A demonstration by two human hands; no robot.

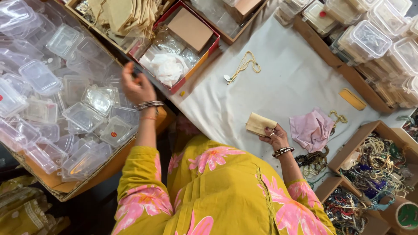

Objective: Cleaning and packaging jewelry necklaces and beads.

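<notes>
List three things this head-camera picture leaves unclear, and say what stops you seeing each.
1. Left hand: its fingertips are blurred over the clear plastic boxes, so contact cannot be told.
2. Cream pouch: the right hand covers one end, and its contents are hidden.
3. Bead jewellery in the cardboard box: too small and tangled to tell pieces apart, and cut off by the right edge.

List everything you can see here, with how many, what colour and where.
Plastic boxes: many, clear, carton at left.
More plastic boxes: many, clear, top right.
Red box: one, top centre, holding white wrapping.
Cloth: one, white, covering the table.
Cord: one, gold, on cloth.
Pink pouch: one, on cloth at right.
Beads: many, mixed colours, cartons lower right.
Beige pouch: one, in right hand.
Left hand: over the clear boxes, holds nothing visible.
Right hand: grips beige pouch.
</notes>
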